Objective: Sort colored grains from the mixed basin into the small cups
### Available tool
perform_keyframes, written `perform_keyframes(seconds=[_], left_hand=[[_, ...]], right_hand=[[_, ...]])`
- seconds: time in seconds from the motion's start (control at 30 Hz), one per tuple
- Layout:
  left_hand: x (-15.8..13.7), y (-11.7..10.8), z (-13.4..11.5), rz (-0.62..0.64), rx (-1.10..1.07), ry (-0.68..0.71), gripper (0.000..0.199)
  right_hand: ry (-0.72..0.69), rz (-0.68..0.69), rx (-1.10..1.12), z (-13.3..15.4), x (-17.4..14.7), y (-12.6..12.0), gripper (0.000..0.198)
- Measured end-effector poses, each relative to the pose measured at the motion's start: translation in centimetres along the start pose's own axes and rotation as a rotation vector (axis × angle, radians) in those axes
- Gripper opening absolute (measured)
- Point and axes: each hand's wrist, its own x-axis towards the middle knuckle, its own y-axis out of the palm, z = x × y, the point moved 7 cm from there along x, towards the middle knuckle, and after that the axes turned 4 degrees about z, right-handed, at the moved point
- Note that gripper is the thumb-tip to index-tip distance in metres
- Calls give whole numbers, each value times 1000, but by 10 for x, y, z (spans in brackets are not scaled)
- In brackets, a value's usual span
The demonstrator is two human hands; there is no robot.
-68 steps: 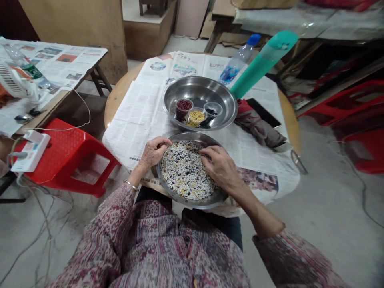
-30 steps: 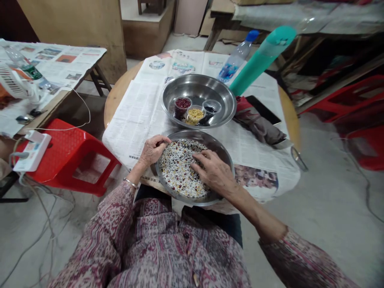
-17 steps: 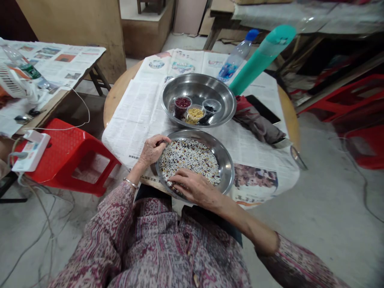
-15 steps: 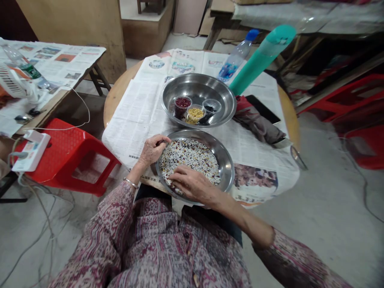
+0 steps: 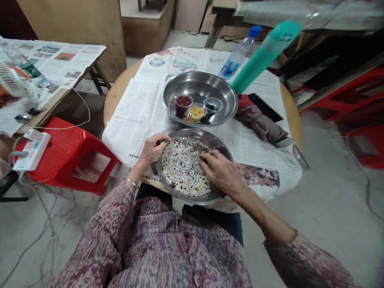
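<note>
A metal basin (image 5: pixel 227 160) close to my body holds a layer of mixed grains (image 5: pixel 184 166), mostly white, with black, yellow and dark red bits. My left hand (image 5: pixel 154 149) grips its left rim between thumb and fingers. Over the right part of the grains is my right hand (image 5: pixel 220 170), fingers bent and close together; what lies under the fingertips is hidden. Just behind stands a larger metal basin (image 5: pixel 231 94). Inside it are three clear plastic cups: one of red beans (image 5: pixel 183 101), one of yellow beans (image 5: pixel 196 112) and one of black beans (image 5: pixel 212 107).
Newspaper (image 5: pixel 132 108) covers the round table (image 5: pixel 111 106). At the back right are a plastic bottle (image 5: pixel 237 58), a tall green container (image 5: pixel 264 60), a dark phone (image 5: pixel 264 107) and a crumpled cloth (image 5: pixel 258 120). A red stool (image 5: pixel 69 148) bearing a power strip (image 5: pixel 31 152) stands left.
My right hand has moved from the lower middle of the grains to their right side, uncovering the front part. My left hand stays on the rim.
</note>
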Motion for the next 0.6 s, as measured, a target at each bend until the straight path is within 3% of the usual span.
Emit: perform_keyframes(seconds=[0.27, 0.47, 0.6], left_hand=[[0, 0, -1, 2, -2, -8, 18], [0, -1, -1, -7, 21, -20, 17], [0, -3, -1, -13, 29, -26, 18]], right_hand=[[-171, 110, 243, 66, -32, 11, 23], [-292, 141, 331, 104, 0, 30, 24], [-333, 106, 121, 102, 32, 33, 23]])
